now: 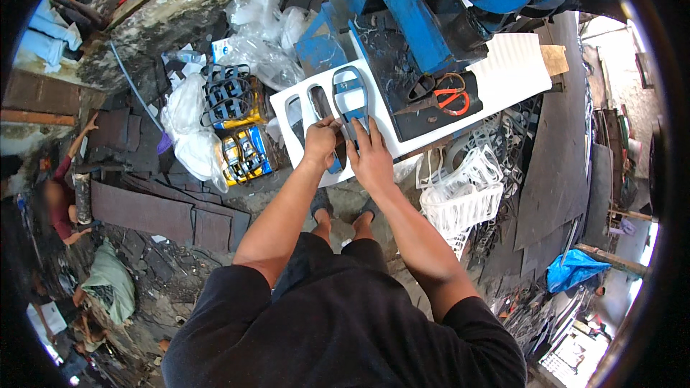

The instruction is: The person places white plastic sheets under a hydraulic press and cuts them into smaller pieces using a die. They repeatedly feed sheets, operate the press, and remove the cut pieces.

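Observation:
A grey sole-shaped cutting die [364, 89] lies on a white foam sheet [384, 135], its rounded far end uncovered. Blue shows through its opening. My left hand [323, 142] is closed, its fingers pinched at the die's near left edge. From the right, my right hand [371, 157] grips the near part of the die with bent fingers. The die's near end is partly hidden by my hands. Left of it, sole-shaped holes [295, 116] are cut through the sheet.
A blue machine [402, 11] overhangs the work at the top. Orange-handled scissors [454, 101] rest on a black plate [420, 123]. White strap pieces [463, 201] are heaped at right; black strap pieces [226, 93] and plastic bags [192, 126] sit at left. A person [61, 201] is far left.

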